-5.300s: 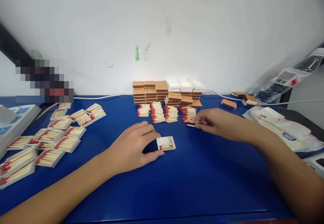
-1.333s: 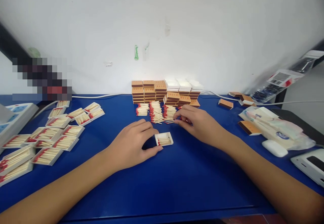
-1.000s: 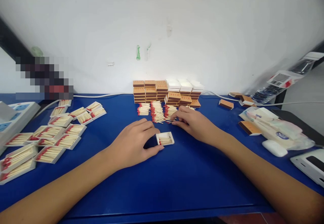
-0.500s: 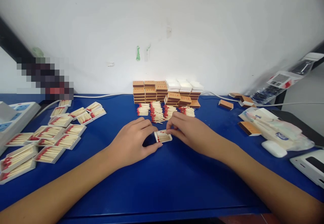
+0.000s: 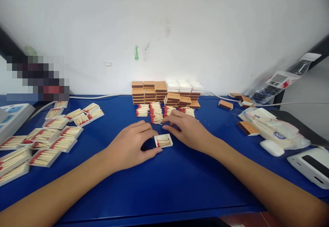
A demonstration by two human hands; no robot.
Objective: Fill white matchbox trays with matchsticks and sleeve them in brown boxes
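Note:
A small white matchbox tray (image 5: 163,140) with a few red-tipped matches in it lies on the blue table (image 5: 180,182). My left hand (image 5: 132,144) rests beside it, thumb and forefinger closed on the tray's left side. My right hand (image 5: 185,127) lies just behind and to the right of the tray, its fingers curled and reaching toward the heaps of loose matches (image 5: 155,111). Whether those fingers hold a match is hidden.
Stacks of brown matchbox sleeves (image 5: 149,91) and white trays (image 5: 183,85) stand by the wall. Several filled trays (image 5: 48,138) lie at the left beside a power strip (image 5: 11,115). Plastic packets (image 5: 275,127), loose sleeves (image 5: 247,127) and a white device (image 5: 309,165) sit at the right.
My right hand went from the match heaps to the tray and has drawn back a little toward the heaps. More matches lie in the tray than 5 s ago. My left hand stayed put.

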